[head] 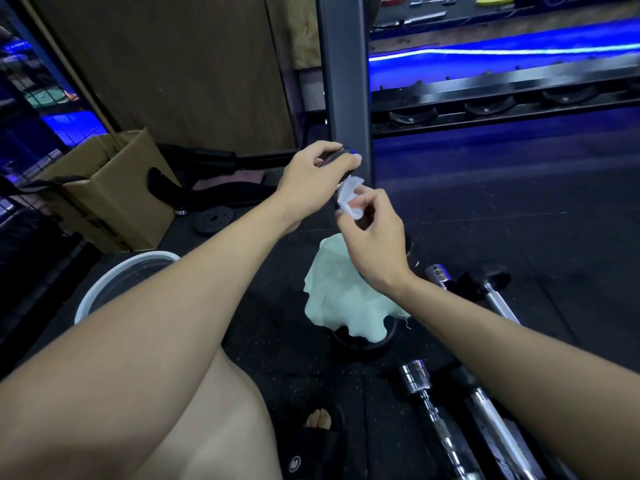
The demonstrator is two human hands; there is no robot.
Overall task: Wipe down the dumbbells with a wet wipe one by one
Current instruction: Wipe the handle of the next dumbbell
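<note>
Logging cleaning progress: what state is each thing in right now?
left hand: grips the top end of a dumbbell, lifted
right hand: pinches the wet wipe against it
green cloth: draped over something dark on the floor
chrome bars: lying on the floor
cardboard box: open
rack cradles: empty

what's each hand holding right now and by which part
The left hand grips a dumbbell by its upper end. The right hand pinches a white wet wipe against it.

Perhaps three dumbbells (429, 403), one wipe (350, 199), one box (114, 188).
</note>
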